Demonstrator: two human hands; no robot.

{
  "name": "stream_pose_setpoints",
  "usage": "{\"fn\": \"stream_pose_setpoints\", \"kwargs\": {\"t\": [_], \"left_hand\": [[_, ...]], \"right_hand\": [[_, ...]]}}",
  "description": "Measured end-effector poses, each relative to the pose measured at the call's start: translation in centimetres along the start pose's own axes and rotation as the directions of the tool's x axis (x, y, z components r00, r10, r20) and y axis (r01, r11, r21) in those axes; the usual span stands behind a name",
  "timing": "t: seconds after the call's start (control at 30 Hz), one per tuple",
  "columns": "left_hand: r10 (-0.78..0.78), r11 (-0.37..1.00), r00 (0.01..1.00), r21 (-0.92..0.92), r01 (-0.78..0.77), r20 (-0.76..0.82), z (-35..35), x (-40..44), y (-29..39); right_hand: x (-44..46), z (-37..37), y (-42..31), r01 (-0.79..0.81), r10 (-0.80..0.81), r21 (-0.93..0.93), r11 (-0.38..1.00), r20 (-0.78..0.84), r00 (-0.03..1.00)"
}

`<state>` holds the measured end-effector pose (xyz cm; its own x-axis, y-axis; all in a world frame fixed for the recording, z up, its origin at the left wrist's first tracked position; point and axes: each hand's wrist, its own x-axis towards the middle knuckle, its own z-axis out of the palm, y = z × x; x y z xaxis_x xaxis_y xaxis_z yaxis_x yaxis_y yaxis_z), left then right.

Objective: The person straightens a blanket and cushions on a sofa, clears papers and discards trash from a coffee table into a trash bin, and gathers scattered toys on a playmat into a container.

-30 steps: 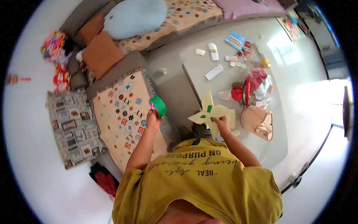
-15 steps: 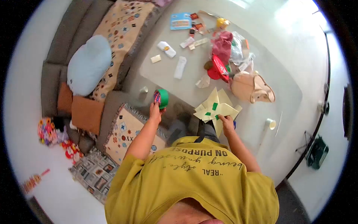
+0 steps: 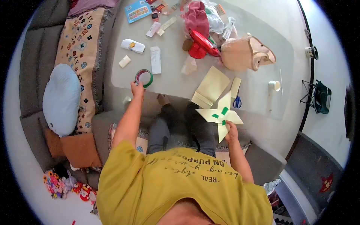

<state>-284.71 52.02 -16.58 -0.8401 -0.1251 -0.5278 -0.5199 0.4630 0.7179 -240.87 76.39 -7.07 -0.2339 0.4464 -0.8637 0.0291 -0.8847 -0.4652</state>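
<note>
My left hand (image 3: 137, 90) grips a roll of green tape (image 3: 144, 78) by its lower edge, over the near left edge of the table. Between the closed fingers of my right hand (image 3: 232, 132) is a pale yellow paper pinwheel (image 3: 219, 115) with green tape pieces around its centre. Just beyond the pinwheel, a folded pale yellow sheet (image 3: 210, 87) lies on the table. Beside it are a narrow yellow strip (image 3: 235, 87) and blue-handled scissors (image 3: 237, 102).
On the grey table (image 3: 172, 84) are a beige bag (image 3: 240, 54), a red item (image 3: 202, 43), white packets (image 3: 155, 60), a blue card (image 3: 138, 11) and a small white roll (image 3: 275, 86). A grey sofa (image 3: 32, 90) with a blue cushion (image 3: 62, 99) stands at the left.
The view has turned towards the table. My left hand has brought the tape over the table's edge, its ring now facing up. The pinwheel now shows apart from the yellow sheet.
</note>
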Motion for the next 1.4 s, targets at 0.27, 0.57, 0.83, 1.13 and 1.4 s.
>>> {"fn": "stream_pose_setpoints", "kwargs": {"t": [0.27, 0.57, 0.83, 1.13, 1.4], "left_hand": [[0.318, 0.945, 0.945, 0.061, -0.323, 0.075, 0.5, 2.5, -1.7], [0.565, 0.823, 0.825, -0.073, -0.563, -0.002, -1.1, 0.5, -4.2], [0.414, 0.906, 0.756, -0.307, -0.291, 0.507, 2.8, -5.6, -20.4], [0.739, 0.039, 0.385, 0.536, -0.843, 0.553, 3.8, -6.7, -17.1], [0.761, -0.089, 0.353, 0.626, -0.774, 0.544, 6.5, -3.1, -17.1]], "right_hand": [[3.9, -0.3, 1.8, 0.106, 0.012, -0.391, 0.914, 0.289, 0.957], [2.7, -7.6, 17.0, 0.292, -0.3, 0.081, 0.953, 0.392, 0.87], [2.5, -13.1, 23.1, 0.261, -0.39, 0.323, 0.91, 0.447, 0.805], [6.2, -14.2, 22.4, 0.273, -0.391, 0.331, 0.904, 0.373, 0.841], [5.7, -14.1, 21.9, 0.316, -0.406, 0.282, 0.906, 0.364, 0.838]]}}
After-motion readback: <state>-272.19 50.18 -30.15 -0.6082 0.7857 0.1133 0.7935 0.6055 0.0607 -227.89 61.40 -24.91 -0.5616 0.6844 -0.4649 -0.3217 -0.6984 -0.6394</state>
